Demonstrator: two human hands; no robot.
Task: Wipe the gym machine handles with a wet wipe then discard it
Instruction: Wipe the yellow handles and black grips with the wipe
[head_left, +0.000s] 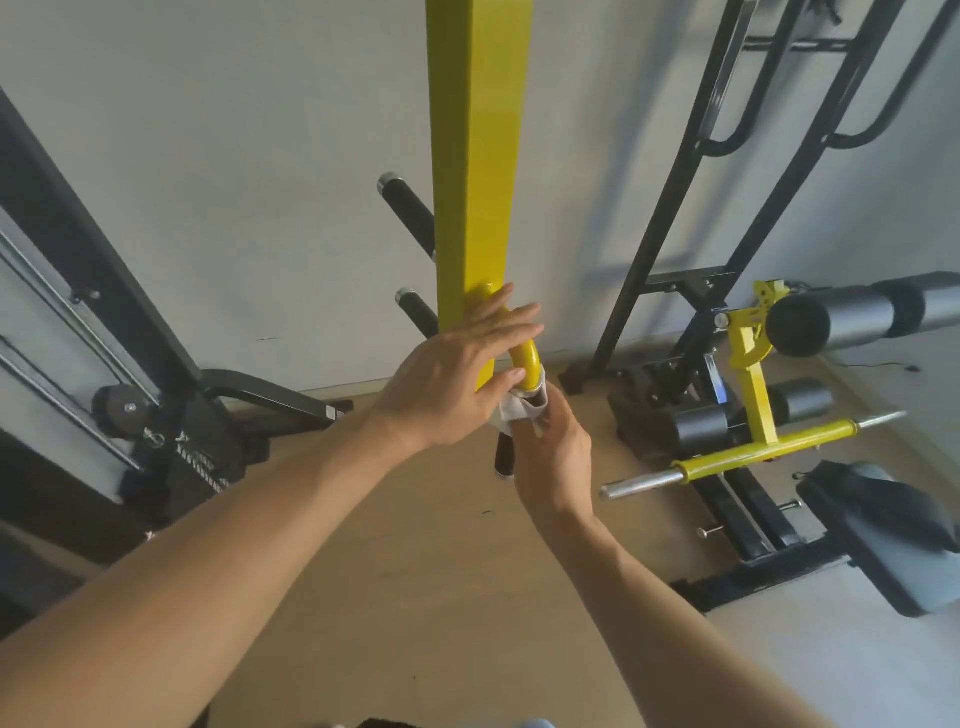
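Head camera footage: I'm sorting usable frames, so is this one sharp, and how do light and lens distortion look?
Head view: soft daylight, with black frame shadows on the white wall; the wide lens bends the tall yellow steel post; the left hand, right hand and white wet wipe look slightly motion-soft.

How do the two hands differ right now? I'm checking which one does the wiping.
The right hand has its fingers closed on the white wipe, wrapped around the black grip; the left hand holds no wipe. The left hand lies open, fingers straight, across the yellow curved bar; the right sits lower, below that bar. Both touch the same handle.
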